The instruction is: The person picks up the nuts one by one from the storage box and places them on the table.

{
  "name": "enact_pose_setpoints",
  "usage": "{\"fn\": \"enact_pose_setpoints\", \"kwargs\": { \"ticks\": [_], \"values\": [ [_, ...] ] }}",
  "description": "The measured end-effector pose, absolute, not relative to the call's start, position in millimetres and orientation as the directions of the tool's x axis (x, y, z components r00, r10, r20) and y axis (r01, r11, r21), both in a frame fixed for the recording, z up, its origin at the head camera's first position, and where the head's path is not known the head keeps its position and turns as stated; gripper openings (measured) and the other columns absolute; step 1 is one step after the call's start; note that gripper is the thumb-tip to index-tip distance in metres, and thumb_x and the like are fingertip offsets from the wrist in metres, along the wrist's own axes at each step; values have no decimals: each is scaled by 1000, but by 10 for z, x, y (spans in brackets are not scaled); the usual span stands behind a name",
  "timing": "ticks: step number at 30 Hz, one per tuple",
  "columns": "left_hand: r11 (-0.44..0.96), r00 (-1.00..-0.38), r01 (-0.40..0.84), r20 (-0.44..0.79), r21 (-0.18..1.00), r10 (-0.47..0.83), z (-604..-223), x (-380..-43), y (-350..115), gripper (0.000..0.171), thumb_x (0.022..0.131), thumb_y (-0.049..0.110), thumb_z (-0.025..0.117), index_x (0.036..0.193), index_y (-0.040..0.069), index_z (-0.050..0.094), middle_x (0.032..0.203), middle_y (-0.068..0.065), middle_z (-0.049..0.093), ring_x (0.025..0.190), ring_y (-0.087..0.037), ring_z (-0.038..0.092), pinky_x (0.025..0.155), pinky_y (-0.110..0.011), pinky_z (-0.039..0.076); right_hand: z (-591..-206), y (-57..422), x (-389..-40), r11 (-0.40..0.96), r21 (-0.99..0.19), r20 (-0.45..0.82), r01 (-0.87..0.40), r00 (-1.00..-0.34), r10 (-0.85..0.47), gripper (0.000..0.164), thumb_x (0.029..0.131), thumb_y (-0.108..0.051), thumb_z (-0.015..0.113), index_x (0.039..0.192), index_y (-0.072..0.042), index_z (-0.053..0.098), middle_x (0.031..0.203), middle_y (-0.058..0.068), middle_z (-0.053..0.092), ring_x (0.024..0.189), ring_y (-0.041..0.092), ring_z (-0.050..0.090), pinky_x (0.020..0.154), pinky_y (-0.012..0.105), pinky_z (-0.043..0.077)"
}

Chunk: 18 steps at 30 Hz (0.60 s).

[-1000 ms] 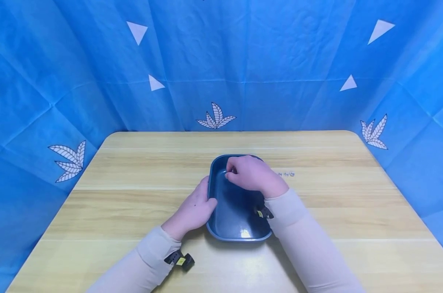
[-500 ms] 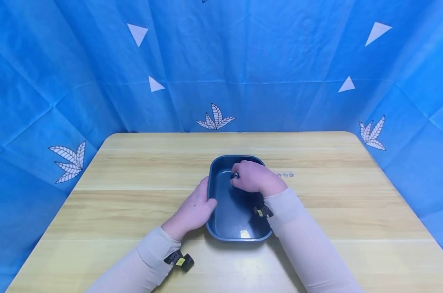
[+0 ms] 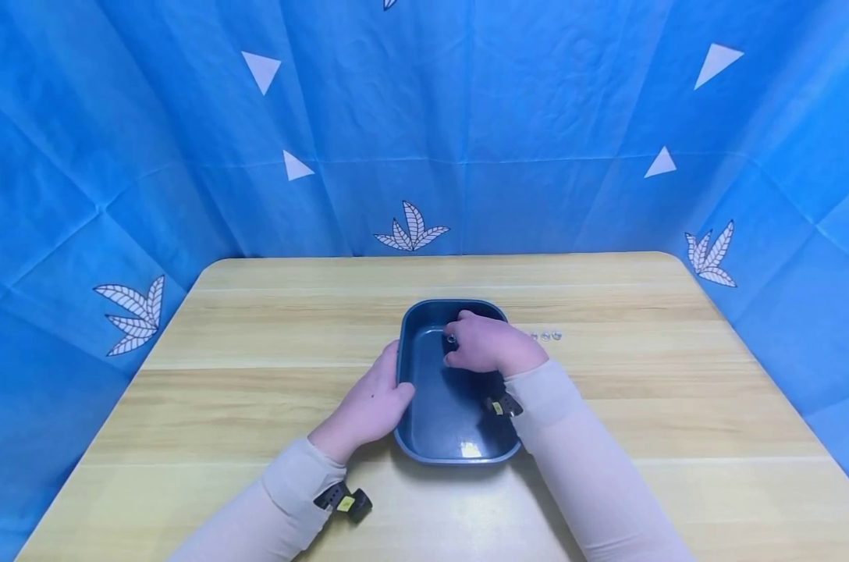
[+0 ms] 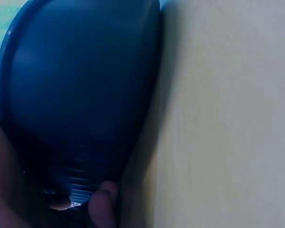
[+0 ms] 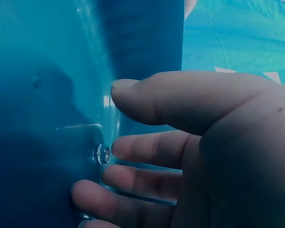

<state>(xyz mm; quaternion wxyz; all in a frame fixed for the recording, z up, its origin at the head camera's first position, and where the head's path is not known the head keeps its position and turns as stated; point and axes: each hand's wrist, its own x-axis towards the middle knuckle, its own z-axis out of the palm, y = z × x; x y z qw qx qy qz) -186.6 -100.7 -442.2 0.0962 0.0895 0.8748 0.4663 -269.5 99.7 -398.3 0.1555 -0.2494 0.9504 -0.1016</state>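
Observation:
A dark blue rectangular tray [image 3: 442, 421] with rounded corners stands on the table. My left hand [image 3: 368, 398] grips its left side, thumb over the rim; in the left wrist view fingers lie against the outer wall. Inside the tray's far part is my right hand [image 3: 484, 343], thumb and fingers apart. A small shiny metal nut [image 5: 102, 154] rests on the tray's bottom, just beyond the right fingertips [image 5: 123, 147]. Another shiny bit shows partly beneath the lower fingers in the right wrist view, too hidden to identify.
Several small shiny nuts [image 3: 546, 336] lie in a row on the wooden table [image 3: 256, 328], right of the tray and close to the right wrist. A blue patterned curtain [image 3: 537, 117] hangs behind the table and along both sides.
My right hand has moved slightly right and nearer; its pinching thumb and fingers have parted, leaving the nut in the tray. The left hand keeps its hold on the tray.

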Motion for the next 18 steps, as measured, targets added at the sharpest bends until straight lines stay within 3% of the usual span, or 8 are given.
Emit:
{"fn": "enact_pose_setpoints", "kwargs": {
  "ticks": [4,8,11,15,18],
  "values": [
    [547,-964,69,-85,834,252,-4427,-1874,-1011,67,99,13,46,161,12,18,159,-6,36,140,-26,42,110,-55,39,-3982,997,-2706,843,-269,-237,-465,-817,-526,41,93,-31,71,126,-8,70,113,8,65,98,22,56,88,38,54],
    [546,-964,81,-73,834,254,-4432,-1874,-1012,67,99,12,46,160,11,19,157,-7,38,139,-26,43,110,-55,38,-3985,995,-2717,838,-302,-240,-454,-815,-528,21,92,-25,72,107,-10,74,94,3,66,86,21,57,77,35,53],
    [544,-965,91,-61,834,255,-4434,-1872,-1011,67,98,11,46,160,10,20,157,-8,39,138,-26,44,111,-55,38,-3981,999,-2720,845,-316,-250,-431,-822,-512,17,92,-20,72,105,-11,73,99,3,69,86,19,61,81,36,55],
    [540,-965,89,-62,837,256,-4438,-1873,-1008,67,98,11,46,160,10,20,157,-8,39,139,-26,43,111,-55,37,-3981,1004,-2721,860,-316,-268,-401,-831,-487,22,91,-16,72,112,-10,73,111,3,70,94,18,62,88,37,55],
    [546,-966,85,-66,833,251,-4436,-1878,-1006,67,98,12,46,160,11,20,157,-8,38,139,-26,43,111,-55,37,-3990,1005,-2728,865,-310,-267,-395,-837,-478,19,90,-13,71,108,-11,73,108,2,70,92,18,61,85,36,55]
  ]
}}
